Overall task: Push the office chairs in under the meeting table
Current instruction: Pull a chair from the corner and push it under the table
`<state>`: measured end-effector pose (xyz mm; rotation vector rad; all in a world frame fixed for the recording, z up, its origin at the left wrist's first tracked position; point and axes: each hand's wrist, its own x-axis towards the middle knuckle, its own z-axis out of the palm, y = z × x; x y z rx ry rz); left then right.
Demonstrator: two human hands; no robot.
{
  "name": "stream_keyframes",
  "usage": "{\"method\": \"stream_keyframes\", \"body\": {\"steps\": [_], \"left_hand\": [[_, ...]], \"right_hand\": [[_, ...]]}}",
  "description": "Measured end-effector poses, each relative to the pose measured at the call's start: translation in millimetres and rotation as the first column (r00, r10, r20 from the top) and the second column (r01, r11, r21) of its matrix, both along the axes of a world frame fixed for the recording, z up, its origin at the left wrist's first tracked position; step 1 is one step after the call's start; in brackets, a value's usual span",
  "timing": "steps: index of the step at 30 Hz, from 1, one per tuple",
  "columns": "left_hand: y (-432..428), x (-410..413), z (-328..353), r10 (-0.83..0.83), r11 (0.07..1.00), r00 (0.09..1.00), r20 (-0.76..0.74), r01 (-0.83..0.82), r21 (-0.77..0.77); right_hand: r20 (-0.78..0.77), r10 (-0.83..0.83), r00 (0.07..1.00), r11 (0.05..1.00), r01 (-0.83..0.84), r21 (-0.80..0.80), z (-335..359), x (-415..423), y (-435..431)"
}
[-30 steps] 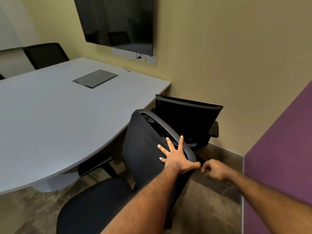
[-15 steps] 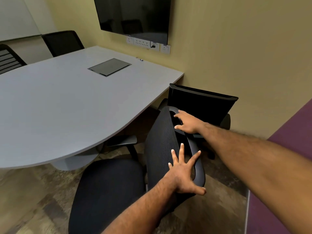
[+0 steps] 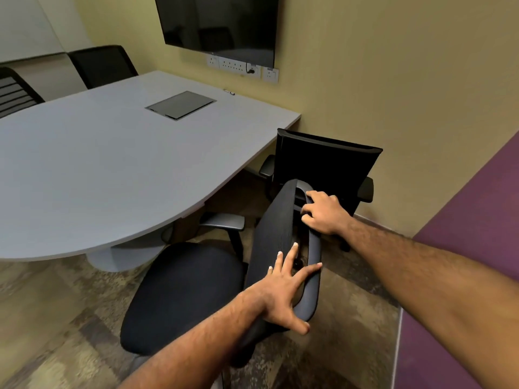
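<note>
A dark screen [image 3: 216, 22] hangs on the yellow wall [image 3: 393, 66] above a row of sockets [image 3: 243, 67], one with a black plug in it, beside a purple wall [image 3: 463, 248], over mottled brown carpet [image 3: 56, 318].

We see a black mesh-backed office chair [image 3: 193, 293] standing clear of the grey meeting table [image 3: 98, 169], seat facing its curved edge; a second black chair [image 3: 323, 167] sits beside the table's corner.
</note>
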<state>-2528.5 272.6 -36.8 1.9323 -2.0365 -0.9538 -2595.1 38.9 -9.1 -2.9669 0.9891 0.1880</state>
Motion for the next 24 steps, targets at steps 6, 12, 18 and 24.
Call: {"method": "stream_keyframes", "body": {"steps": [6, 12, 18, 24], "left_hand": [[33.0, -8.0, 6.3, 0.43, 0.902, 0.864, -0.263, -0.426, 0.075], [56.9, -18.8, -1.0, 0.508, 0.847, 0.861, -0.038, -0.49, 0.205], [86.7, 0.3, -4.1, 0.439, 0.889, 0.895, -0.083, -0.42, 0.18], [110.5, 25.3, -2.7, 0.365, 0.921, 0.926, -0.097, -0.344, 0.181]], "right_hand": [[0.016, -0.037, 0.999, 0.999, 0.038, -0.037, 21.0, -13.0, 1.5], [-0.039, 0.035, 0.999, 0.988, -0.029, 0.153, 7.5, -9.9, 15.3], [0.108, 0.078, 0.991, 0.979, -0.097, 0.178, -23.4, -21.0, 41.6], [0.283, 0.057, 0.958, 0.987, -0.097, 0.129, -34.0, -17.1, 60.0]]}}
